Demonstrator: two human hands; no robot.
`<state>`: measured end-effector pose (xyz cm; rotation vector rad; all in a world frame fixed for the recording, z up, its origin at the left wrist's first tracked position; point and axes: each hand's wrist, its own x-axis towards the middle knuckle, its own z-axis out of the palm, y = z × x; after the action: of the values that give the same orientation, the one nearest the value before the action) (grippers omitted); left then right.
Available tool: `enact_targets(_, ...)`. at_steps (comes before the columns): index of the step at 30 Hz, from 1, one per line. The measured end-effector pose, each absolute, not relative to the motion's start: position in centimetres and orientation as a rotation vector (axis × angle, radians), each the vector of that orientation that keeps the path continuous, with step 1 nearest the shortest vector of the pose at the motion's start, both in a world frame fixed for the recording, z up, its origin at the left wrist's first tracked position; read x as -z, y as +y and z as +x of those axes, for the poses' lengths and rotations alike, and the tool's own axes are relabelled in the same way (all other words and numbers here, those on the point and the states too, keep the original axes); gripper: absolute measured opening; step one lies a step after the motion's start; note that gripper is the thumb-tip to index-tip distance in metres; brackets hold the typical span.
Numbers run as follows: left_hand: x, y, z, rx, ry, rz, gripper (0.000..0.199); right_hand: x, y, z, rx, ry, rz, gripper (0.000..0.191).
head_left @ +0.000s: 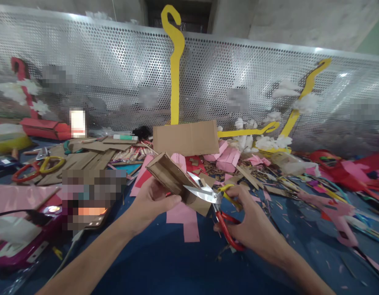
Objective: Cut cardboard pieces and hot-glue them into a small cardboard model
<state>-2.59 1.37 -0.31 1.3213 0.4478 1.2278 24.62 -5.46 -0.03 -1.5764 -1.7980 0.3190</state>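
Note:
My left hand [152, 203] grips a small folded cardboard piece [169, 174], tilted over the middle of the table. In my right hand [247, 213] are scissors [228, 233] with one red and one yellow handle. Their blades are spread apart, and their tips reach the right part of the cardboard. Beneath both hands lies pink paper [189, 229]. Just behind stands a plain cardboard rectangle [186, 138], with a tall yellow hook shape [175, 73] rising behind it.
A pink glue gun [337, 217] lies at the right among scraps. Red and yellow-handled scissors [51, 164] and cardboard sheets [85, 162] are at the left. Along the back runs a perforated metal panel [116, 61], with a red hook shape [28, 92] before it.

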Motion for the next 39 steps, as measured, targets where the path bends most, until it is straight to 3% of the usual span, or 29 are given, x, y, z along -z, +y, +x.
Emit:
enact_targets(32,0.1,1.2,-2.5,-1.201,0.466,1.338,0.035,-0.6,-5.4,24.9,-0.555,-1.858,-1.47,0.022)
enact_targets(39,0.3,1.3,-2.6,-1.177,0.454,1.318,0.038,-1.1,-5.5,24.8,-0.464,-1.864,-1.503,0.011)
